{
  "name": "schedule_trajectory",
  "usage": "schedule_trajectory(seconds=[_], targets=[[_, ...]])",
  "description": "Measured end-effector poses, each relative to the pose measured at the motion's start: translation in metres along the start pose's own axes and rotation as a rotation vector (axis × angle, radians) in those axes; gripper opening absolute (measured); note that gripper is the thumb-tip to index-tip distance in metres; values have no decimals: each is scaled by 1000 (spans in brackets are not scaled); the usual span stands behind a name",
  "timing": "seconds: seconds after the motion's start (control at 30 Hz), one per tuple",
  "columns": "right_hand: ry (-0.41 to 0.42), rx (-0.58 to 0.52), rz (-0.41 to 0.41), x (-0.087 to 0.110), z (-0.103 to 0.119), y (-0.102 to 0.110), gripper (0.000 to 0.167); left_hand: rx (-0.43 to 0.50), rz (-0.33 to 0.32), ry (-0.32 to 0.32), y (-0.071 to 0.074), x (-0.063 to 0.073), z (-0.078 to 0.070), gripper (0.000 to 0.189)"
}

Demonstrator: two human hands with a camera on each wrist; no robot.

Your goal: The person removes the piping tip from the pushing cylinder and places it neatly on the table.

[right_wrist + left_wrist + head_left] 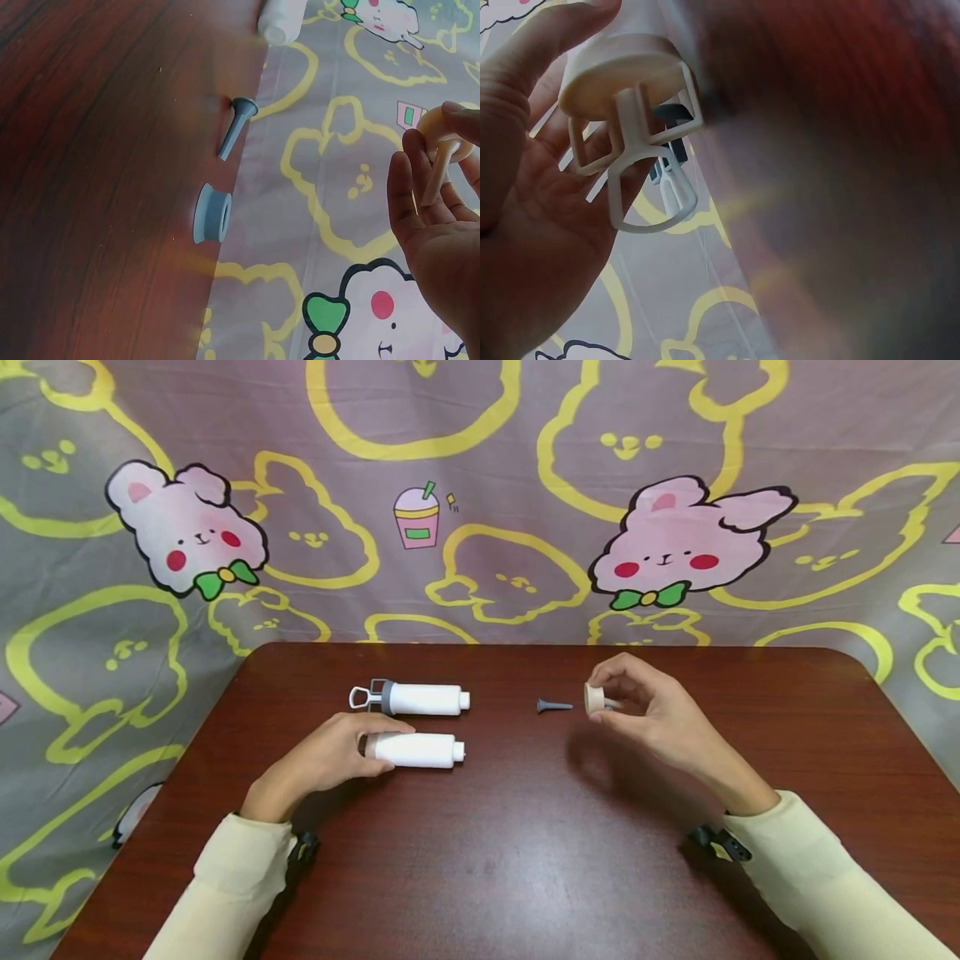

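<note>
My left hand [330,752] grips a white syringe-like tube [420,751] by its handle end. In the left wrist view, this tube's beige collar and looped plunger handle [634,161] show below the thumb. My right hand [648,706] pinches a round beige cap [594,698] above the table; the right wrist view shows a beige stem [437,176] sticking out of it. Left of that hand lies a grey tapered nozzle [555,705]. A grey-blue spool-shaped ring [213,214] appears in the right wrist view, mostly hidden behind the right hand in the head view.
A second white tube [427,699] with a grey collar and looped handle lies just behind the left hand's one. Everything rests on a dark red-brown wooden table [480,860]. Behind its far edge hangs a patterned cloth [495,460], which also covers the left side.
</note>
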State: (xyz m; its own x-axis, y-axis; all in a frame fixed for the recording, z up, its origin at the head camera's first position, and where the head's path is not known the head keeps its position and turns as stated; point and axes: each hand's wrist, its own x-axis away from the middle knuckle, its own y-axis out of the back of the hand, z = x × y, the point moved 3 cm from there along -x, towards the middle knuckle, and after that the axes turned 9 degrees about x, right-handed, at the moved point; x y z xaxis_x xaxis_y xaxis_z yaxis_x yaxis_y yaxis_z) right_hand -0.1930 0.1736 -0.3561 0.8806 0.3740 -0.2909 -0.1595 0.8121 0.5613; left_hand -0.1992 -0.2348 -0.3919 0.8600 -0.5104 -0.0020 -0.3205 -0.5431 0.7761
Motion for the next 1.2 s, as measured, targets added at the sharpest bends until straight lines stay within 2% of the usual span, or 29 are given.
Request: schedule_trajectory(seconds=[0.3, 0.7, 0.87, 1.2], targets=[[3, 6, -7, 0, -1, 0, 35, 8, 7, 10, -2, 0, 3, 47], [6, 22, -5, -1, -1, 0, 35, 2, 9, -12, -1, -1, 1, 49], [5, 41, -10, 0, -1, 1, 35, 1, 4, -7, 0, -1, -1, 48], [-13, 10, 5, 1, -2, 0, 36, -8, -6, -17, 3, 0, -10, 49]])
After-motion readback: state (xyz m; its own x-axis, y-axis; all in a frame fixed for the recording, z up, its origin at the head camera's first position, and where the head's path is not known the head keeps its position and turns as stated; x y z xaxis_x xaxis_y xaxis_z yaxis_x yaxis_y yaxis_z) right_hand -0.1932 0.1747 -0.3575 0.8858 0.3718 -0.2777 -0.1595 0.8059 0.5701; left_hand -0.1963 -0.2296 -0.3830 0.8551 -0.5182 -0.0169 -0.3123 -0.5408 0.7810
